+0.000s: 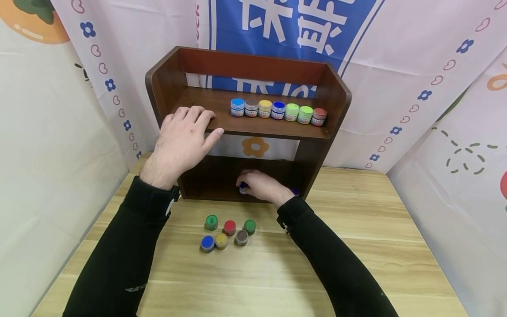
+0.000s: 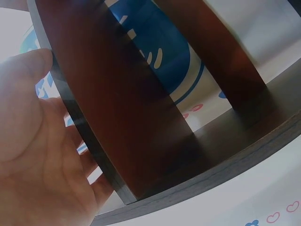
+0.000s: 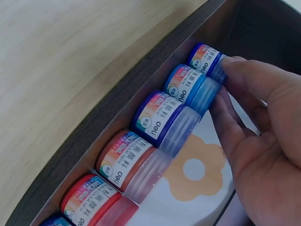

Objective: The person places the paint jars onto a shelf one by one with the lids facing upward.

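My right hand (image 1: pixel 261 185) reaches into the lower compartment of a brown wooden shelf (image 1: pixel 257 133) and pinches a small paint jar (image 3: pixel 205 60) with a dark blue lid between thumb and fingers. That jar stands at the end of a row, beside a lighter blue paint jar (image 3: pixel 190 87); a purple-blue jar (image 3: pixel 162 120), a brown-red jar (image 3: pixel 131 162) and a red jar (image 3: pixel 96 200) follow. In the head view, my hand hides most of this row. My left hand (image 1: pixel 182 138) rests over the upper board's left front, its thumb at the board's edge in the left wrist view.
Several jars with coloured lids, one light blue (image 1: pixel 237 108), line the upper board's right side. In front of the shelf, on the wooden table (image 1: pixel 356 246), stand loose jars with green (image 1: pixel 211 222), red (image 1: pixel 229 227), blue (image 1: pixel 207 243), yellow (image 1: pixel 221 241) and brown (image 1: pixel 242 237) lids.
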{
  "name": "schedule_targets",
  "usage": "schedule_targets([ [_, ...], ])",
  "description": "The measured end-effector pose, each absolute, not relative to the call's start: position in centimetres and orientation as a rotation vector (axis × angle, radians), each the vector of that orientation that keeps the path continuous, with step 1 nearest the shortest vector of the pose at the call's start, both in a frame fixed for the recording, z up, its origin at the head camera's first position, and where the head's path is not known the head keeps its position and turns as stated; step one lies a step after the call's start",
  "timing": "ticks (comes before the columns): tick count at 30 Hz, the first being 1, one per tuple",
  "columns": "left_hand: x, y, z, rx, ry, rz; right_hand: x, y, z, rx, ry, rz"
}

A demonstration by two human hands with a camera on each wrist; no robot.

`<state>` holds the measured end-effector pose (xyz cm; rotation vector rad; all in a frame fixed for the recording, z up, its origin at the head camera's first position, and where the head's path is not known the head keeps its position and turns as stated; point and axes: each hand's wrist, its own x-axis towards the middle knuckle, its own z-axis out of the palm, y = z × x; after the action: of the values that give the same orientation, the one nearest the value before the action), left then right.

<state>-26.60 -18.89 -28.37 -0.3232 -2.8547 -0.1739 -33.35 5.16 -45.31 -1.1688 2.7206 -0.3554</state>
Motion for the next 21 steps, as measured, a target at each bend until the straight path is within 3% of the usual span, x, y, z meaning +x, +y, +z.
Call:
schedule_targets([
  [21, -26.5, -18.9, -28.4, -0.328, -2.852, -0.176, -28.6, 6.0, -42.8, -1.149, 2.709, -0.533],
])
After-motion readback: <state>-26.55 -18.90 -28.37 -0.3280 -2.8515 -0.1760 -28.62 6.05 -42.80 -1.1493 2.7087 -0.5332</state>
